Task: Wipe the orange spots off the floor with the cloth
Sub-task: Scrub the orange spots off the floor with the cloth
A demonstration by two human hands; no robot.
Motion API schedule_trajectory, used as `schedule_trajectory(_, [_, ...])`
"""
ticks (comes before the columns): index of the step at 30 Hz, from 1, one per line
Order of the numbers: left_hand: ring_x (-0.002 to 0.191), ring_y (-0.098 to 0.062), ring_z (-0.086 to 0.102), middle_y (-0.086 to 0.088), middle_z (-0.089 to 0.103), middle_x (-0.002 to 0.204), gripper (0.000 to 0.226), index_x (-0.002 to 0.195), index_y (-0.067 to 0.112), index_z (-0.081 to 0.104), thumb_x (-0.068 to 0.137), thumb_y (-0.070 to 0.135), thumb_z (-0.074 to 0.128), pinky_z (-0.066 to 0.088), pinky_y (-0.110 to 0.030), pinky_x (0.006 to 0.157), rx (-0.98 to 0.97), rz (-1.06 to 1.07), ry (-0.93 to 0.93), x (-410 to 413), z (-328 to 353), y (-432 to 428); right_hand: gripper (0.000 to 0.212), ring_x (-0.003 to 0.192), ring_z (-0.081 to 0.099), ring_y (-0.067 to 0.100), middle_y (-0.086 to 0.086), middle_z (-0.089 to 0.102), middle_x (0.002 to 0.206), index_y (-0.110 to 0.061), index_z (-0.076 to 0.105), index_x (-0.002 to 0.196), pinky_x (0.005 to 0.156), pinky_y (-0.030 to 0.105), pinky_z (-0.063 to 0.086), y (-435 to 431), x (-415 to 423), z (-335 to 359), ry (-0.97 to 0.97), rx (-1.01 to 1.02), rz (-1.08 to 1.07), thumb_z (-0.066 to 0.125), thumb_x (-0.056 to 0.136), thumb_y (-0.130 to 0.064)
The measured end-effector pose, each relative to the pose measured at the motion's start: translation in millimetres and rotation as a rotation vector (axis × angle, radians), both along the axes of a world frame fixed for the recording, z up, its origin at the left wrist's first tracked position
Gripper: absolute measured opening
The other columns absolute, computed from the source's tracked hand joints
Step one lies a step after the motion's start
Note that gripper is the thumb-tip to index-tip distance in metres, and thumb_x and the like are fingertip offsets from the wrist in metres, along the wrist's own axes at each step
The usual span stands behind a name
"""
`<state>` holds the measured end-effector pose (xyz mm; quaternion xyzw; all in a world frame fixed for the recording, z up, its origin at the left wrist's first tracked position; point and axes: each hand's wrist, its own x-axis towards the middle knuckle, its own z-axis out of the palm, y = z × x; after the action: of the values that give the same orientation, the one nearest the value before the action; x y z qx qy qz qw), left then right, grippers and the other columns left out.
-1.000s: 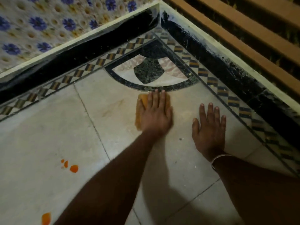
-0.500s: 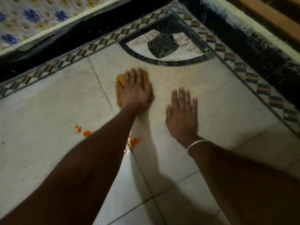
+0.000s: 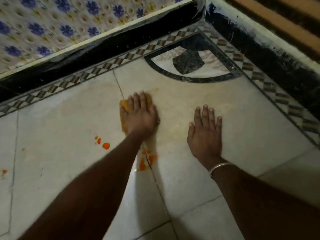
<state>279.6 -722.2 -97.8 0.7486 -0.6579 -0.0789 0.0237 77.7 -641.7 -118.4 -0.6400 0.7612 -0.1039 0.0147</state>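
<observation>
My left hand (image 3: 141,116) presses flat on a yellow-orange cloth (image 3: 125,105) on the pale marble floor (image 3: 60,129); only the cloth's left edge and a strip by my wrist show. Three small orange spots (image 3: 106,146) lie to the left of my forearm. A larger smeared orange patch (image 3: 147,159) sits on a tile seam just behind the cloth, partly hidden by my forearm. Another small orange spot (image 3: 3,171) lies at the far left edge. My right hand (image 3: 205,134), with a bangle on its wrist, rests open and flat on the floor, holding nothing.
A black skirting (image 3: 110,47) and a checkered border strip (image 3: 97,71) run along the flowered wall (image 3: 52,26) and around the corner on the right. A black-and-white quarter-circle inlay (image 3: 190,66) fills the corner. A faint yellowish smear (image 3: 173,104) marks the floor beyond the cloth.
My left hand has dragged the cloth back from the inlay's arc, toward me and leftward onto the tile seam. My right hand stays planted. The smeared patch has come into view.
</observation>
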Motion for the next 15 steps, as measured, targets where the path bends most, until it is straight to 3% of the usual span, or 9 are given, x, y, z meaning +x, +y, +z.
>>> schedule_trajectory(4, [0.160,-0.026,-0.012,-0.003,-0.012,0.173,0.075,0.165,0.021,-0.009,0.103,0.062,0.002,-0.015,-0.059,0.123,0.022,-0.053,0.017,-55.7,1.8,54.4,0.065,0.157,0.017,0.033,0.017,0.020,0.168,-0.010,0.025,0.161,0.125,0.056,0.014,-1.5,3.1,4.3,0.017,0.028,-0.011,0.025,0.103,-0.039])
schedule_trajectory(8, [0.160,-0.022,-0.012,-0.002,-0.010,0.174,0.071,0.165,0.030,-0.007,0.104,0.063,0.005,-0.011,-0.057,0.125,0.021,-0.332,-0.026,-53.0,8.9,-12.6,0.064,0.156,0.019,0.033,0.016,0.023,0.168,-0.011,0.029,0.161,0.125,0.055,0.015,-3.6,-2.5,1.6,0.019,-0.002,0.007,0.024,0.103,-0.040])
schedule_trajectory(12, [0.160,-0.024,-0.011,-0.004,-0.009,0.174,0.072,0.165,0.026,-0.009,0.104,0.062,0.008,-0.006,-0.061,0.126,0.017,0.047,0.028,-1.0,2.3,-13.9,0.065,0.157,0.018,0.032,0.015,0.022,0.168,-0.011,0.027,0.161,0.126,0.055,0.014,-2.0,-0.7,1.0,0.014,-0.008,-0.001,0.022,0.103,-0.041])
schedule_trajectory(15, [0.160,-0.027,-0.012,-0.007,-0.009,0.174,0.074,0.165,0.022,-0.009,0.104,0.060,0.006,-0.009,-0.062,0.124,0.012,0.067,0.039,-34.4,5.9,36.7,0.065,0.157,0.017,0.034,0.017,0.021,0.168,-0.010,0.027,0.161,0.126,0.055,0.013,-3.6,1.7,1.8,0.008,-0.001,-0.008,0.023,0.103,-0.039])
